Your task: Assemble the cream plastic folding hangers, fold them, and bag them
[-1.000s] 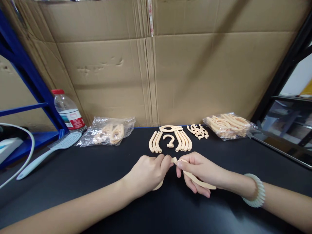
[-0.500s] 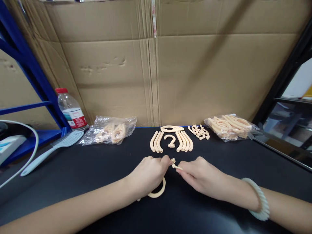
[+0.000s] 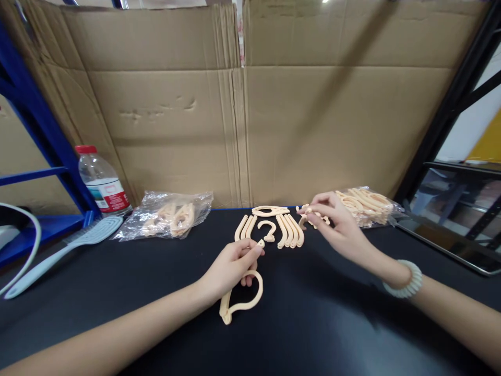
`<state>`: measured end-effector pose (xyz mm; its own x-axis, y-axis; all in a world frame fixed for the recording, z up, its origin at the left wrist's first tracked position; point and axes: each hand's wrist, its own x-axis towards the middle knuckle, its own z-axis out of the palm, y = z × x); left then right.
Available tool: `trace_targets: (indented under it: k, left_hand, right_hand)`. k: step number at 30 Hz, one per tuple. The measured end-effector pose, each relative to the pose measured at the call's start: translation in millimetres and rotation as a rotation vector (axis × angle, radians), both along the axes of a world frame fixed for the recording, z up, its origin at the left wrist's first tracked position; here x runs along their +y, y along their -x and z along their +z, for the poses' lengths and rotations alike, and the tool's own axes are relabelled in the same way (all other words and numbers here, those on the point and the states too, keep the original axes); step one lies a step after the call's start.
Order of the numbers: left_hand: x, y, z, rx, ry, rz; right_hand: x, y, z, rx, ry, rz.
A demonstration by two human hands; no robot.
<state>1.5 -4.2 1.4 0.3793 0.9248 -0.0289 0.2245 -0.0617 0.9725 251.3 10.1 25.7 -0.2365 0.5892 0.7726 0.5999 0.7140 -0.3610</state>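
Note:
My left hand (image 3: 233, 266) is closed on a cream plastic hanger part. The part's small end sticks out past the thumb, and its curved loop (image 3: 260, 297) and jointed corner show below the fingers; my palm hides the rest. At the back right, my right hand (image 3: 336, 222) pinches a small cream hanger piece, slightly blurred, over a pile of small hooked pieces (image 3: 325, 221). Between the hands and the cardboard lie a loose hook (image 3: 267, 230), two rows of curved hanger arms (image 3: 290, 231) and a flat oval set of arms (image 3: 270, 211).
A clear bag of cream parts (image 3: 172, 216) lies at the back left, another bag (image 3: 366, 206) at the back right. A hairbrush (image 3: 94, 234) and a bottle (image 3: 104, 183) are at the left. Cardboard (image 3: 176, 130) walls the back of the black table (image 3: 313, 324).
My right hand has moved from beside the left hand, away and to the right, to the small-piece pile. The left hand has turned, showing more of the curved part. The view has shifted slightly.

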Motion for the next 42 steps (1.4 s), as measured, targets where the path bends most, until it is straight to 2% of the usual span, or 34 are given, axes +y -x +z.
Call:
trace_targets:
  k: [2, 5, 10, 14, 18, 21, 23, 26, 29, 32, 35, 37, 39, 40, 42]
  left_hand:
    - [0, 0, 1.5, -0.082, 0.040, 0.005]
    - [0, 0, 4.7, -0.165, 0.064, 0.005]
    - [1, 2, 6.0, -0.229, 0.060, 0.007]
    - [0, 1, 7.0, -0.266, 0.063, 0.061]
    - [0, 2, 7.8, -0.302, 0.051, 0.104]
    - [1, 2, 6.0, -0.322, 0.045, 0.122]
    - [1, 3, 4.3, -0.342, 0.038, 0.117]
    - [1, 3, 3.1, -0.373, 0.023, 0.095]
    - [0, 3, 2.9, -0.396, 0.015, 0.072]
    - [0, 2, 0.3, -0.389, -0.013, 0.097]
    - [1, 1, -5.1, -0.349, -0.162, 0.208]
    - [1, 2, -7.9, -0.263, -0.388, 0.307]
    - [0, 4, -8.4, -0.072, -0.685, 0.373]
    - [-1, 6, -7.8, 0.055, -0.838, 0.355]
    - [-3, 8, -5.7, 0.300, -1.088, 0.178]
  right_hand:
    - [17, -17, -0.9, -0.036, -0.093, -0.092]
    - [40, -37, -13.9, -0.099, -0.151, -0.160]
    - [68, -54, -42.8, -0.268, -0.085, -0.191]
    - [73, -57, -49.2, -0.293, -0.054, -0.236]
    - [51, -36, -38.7, -0.270, -0.064, -0.149]
    - [18, -6, -26.3, -0.275, -0.095, 0.058]
    - [-5, 14, -19.6, -0.376, -0.124, 0.236]
    - [-29, 32, -15.1, -0.587, -0.204, 0.391]
    - [-34, 38, -16.4, -0.738, -0.247, 0.395]
    - [-30, 37, -19.5, -0.758, -0.237, 0.340]
    - [-26, 35, -22.4, -0.727, -0.255, 0.313]
    - [-25, 33, -24.5, -0.670, -0.275, 0.289]
    - [-25, 33, -26.9, -0.611, -0.279, 0.267]
    - [-25, 33, -28.1, -0.591, -0.280, 0.259]
    - [-26, 33, -30.4, -0.573, -0.286, 0.253]
